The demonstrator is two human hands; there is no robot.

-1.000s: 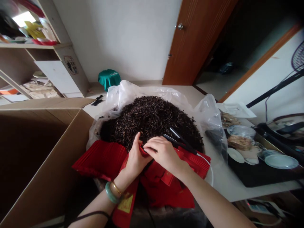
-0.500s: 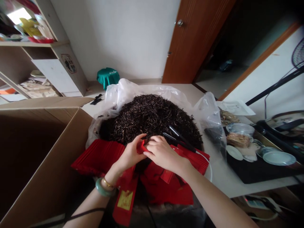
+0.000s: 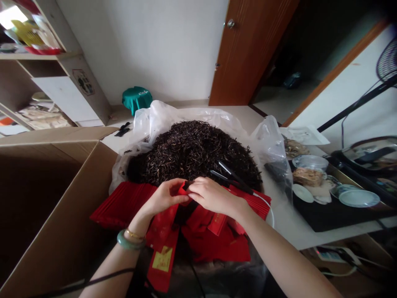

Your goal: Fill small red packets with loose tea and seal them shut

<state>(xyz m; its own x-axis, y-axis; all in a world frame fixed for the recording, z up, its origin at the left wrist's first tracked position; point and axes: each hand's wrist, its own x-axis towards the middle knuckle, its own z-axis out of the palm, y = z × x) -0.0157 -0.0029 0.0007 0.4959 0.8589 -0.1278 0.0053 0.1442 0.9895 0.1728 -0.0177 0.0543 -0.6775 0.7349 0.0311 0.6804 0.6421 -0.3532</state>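
Note:
My left hand (image 3: 163,198) and my right hand (image 3: 211,195) meet over a small red packet (image 3: 182,188), both pinching its top edge. They hover at the near edge of a big mound of dark loose tea leaves (image 3: 192,151) lying in a clear plastic bag (image 3: 161,118). Rows of flat red packets (image 3: 124,205) lie under and beside my hands, and more red packets (image 3: 217,236) are piled in front of me. A black clamp-like tool with a white cord (image 3: 231,178) rests on the tea just right of my right hand.
A large open cardboard box (image 3: 46,198) stands at the left. A dark tray with white dishes (image 3: 338,198) sits on the table at the right. Behind are a shelf unit (image 3: 62,82), a green stool (image 3: 136,99), a brown door (image 3: 248,49) and a fan stand (image 3: 356,107).
My left hand has turned and lifted so that its fingers pinch the red packet from the left. Both hands have shifted slightly left with the packet between them.

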